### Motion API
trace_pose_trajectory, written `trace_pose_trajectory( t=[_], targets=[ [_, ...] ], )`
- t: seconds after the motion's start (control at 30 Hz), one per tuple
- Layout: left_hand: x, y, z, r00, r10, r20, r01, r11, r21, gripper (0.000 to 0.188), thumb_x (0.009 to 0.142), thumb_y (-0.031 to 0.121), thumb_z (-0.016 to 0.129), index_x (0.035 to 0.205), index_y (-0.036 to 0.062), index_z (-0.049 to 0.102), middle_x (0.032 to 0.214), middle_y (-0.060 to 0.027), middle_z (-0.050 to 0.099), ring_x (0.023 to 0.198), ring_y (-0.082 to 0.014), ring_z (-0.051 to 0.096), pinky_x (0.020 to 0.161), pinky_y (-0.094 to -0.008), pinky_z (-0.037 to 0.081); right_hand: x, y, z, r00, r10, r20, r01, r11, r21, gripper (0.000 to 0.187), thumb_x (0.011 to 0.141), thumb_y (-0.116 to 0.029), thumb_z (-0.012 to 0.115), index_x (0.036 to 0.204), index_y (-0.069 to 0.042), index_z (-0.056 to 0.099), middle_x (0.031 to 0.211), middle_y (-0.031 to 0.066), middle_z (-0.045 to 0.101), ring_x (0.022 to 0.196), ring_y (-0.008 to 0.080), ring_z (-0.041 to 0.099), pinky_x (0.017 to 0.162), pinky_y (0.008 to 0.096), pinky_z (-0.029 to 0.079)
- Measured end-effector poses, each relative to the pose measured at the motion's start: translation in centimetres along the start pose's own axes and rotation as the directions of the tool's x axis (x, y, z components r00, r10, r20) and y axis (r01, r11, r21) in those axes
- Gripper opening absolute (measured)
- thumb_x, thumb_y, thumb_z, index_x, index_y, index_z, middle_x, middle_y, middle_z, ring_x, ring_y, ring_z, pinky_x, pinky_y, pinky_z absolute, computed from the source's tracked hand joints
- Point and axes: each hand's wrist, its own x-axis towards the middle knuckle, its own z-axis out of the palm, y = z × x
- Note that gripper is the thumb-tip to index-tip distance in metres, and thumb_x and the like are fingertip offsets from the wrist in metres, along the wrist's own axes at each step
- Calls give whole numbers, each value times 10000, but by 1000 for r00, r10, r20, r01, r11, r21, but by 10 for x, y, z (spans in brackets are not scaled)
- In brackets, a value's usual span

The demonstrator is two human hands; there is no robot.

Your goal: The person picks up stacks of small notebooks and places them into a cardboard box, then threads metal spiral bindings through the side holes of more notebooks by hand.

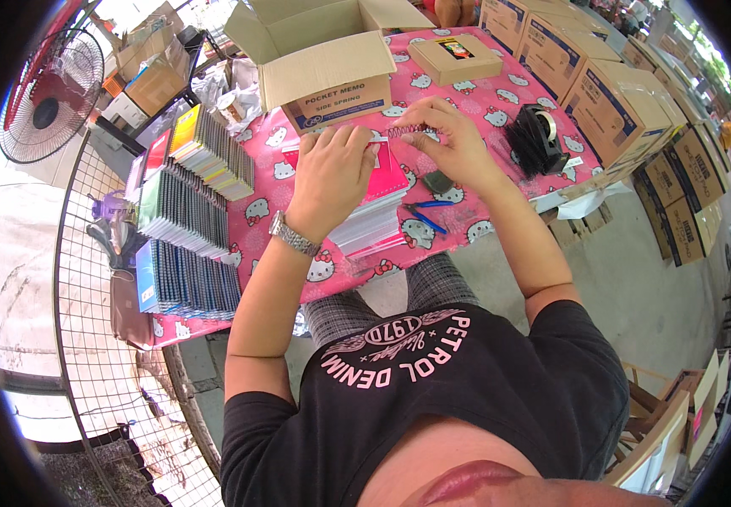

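Note:
My left hand (332,173), with a metal watch on its wrist, is closed on the edge of a pink-covered memo pad (385,182). The pad is over a stack of loose pads (370,224) with white page edges. My right hand (454,148) pinches a thin wire spiral (406,131), which stretches left toward the pad's upper edge by my left fingertips. Whether the wire passes through the pad's holes is too small to tell. Right of the stack lie blue-handled pliers (426,218) and a small dark green block (438,182).
Rows of spiral-bound notebooks (184,215) stand at the left on the pink patterned tablecloth (256,211). An open carton (336,97) is at the back, beside a flat brown box (454,59). Black spirals (524,135) lie by a tape dispenser (555,156). Closed cartons (615,106) line the right.

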Motion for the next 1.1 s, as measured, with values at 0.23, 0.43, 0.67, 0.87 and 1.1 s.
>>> trace_pose_trajectory(
  t=[0.23, 0.43, 0.67, 0.87, 1.1],
  targets=[
    [0, 0, 2, 1000, 0, -3, 0, 1000, -4, 141, 923, 182, 561, 985, 57, 584, 925, -99, 611, 897, -292, 582, 805, -422, 398, 3, -9, -12, 985, 39, 169, -26, 996, -80, 209, 885, -32, 610, 1067, -88, 698, 886, 86, 590, 822, 228, 593, 709, 361, 477],
    [1, 0, 2, 1000, -1, 14, 1, 1000, 2, 145, 922, 183, 562, 991, 57, 584, 942, -94, 613, 906, -288, 582, 807, -420, 399, 13, -7, -26, 924, -277, 264, 354, 882, -312, 246, 905, -34, 579, 1123, -87, 679, 913, 108, 599, 778, 222, 594, 674, 339, 481],
    [5, 10, 1, 1000, 1, -11, -1, 1000, 10, 277, 914, 206, 583, 1151, 70, 540, 1024, -83, 641, 988, -284, 594, 856, -436, 383, 8, -13, -21, 949, 181, 258, -213, 972, 99, 280, 925, -99, 588, 1204, -83, 594, 780, 96, 603, 620, 195, 581, 602, 340, 484],
    [2, 12, -2, 999, 2, 48, 0, 1000, -31, 240, 913, 221, 583, 1115, 92, 561, 993, -91, 639, 976, -282, 600, 898, -438, 384, 8, -42, -23, 930, 208, 303, -205, 978, -42, 202, 964, -115, 563, 1159, -59, 552, 875, 43, 630, 668, 137, 591, 626, 287, 491],
    [-3, -4, 0, 996, -43, 76, 52, 991, -122, 204, 938, 237, 553, 1074, 94, 603, 1031, -115, 651, 963, -309, 595, 945, -492, 367, -52, 183, 65, 902, 405, 147, -323, 862, -390, 442, 908, -357, 581, 1221, -49, 533, 1074, 135, 662, 958, 339, 625, 875, 464, 473]
  ],
)
